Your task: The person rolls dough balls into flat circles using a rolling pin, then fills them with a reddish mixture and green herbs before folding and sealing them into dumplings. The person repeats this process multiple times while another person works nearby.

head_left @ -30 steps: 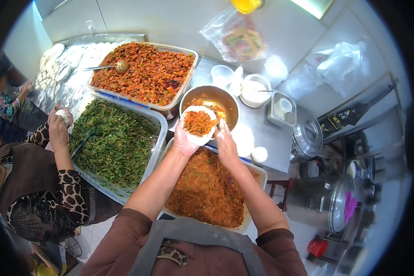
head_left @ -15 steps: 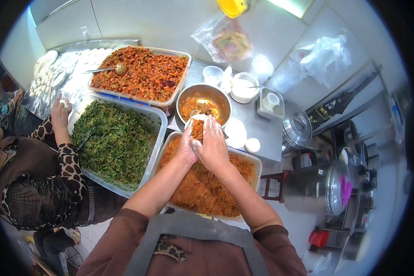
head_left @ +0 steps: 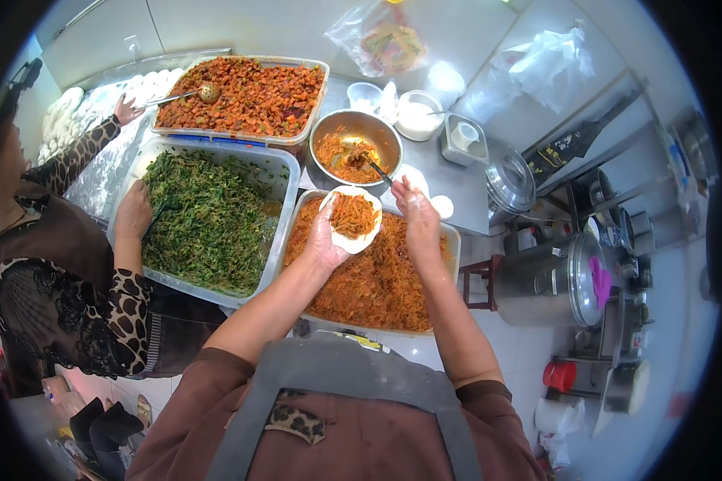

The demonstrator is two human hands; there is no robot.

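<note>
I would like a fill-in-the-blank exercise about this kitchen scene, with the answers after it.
1. The left hand holds a round dough wrapper topped with ____ shredded filling.
2. The metal bowl stands ____ the wrapper.
3. The tub of chopped greens lies to the person's ____.

Answers: orange; behind; left

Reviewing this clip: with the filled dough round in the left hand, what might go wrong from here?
1. The dough wrapper lies open on the left hand with a heaped orange shredded filling; closing it may squeeze filling out or tear the dough.
2. The right hand looks smeared with filling, so the seam might not seal.
3. The spoon leans in the metal bowl close to that hand and may get knocked.
</note>
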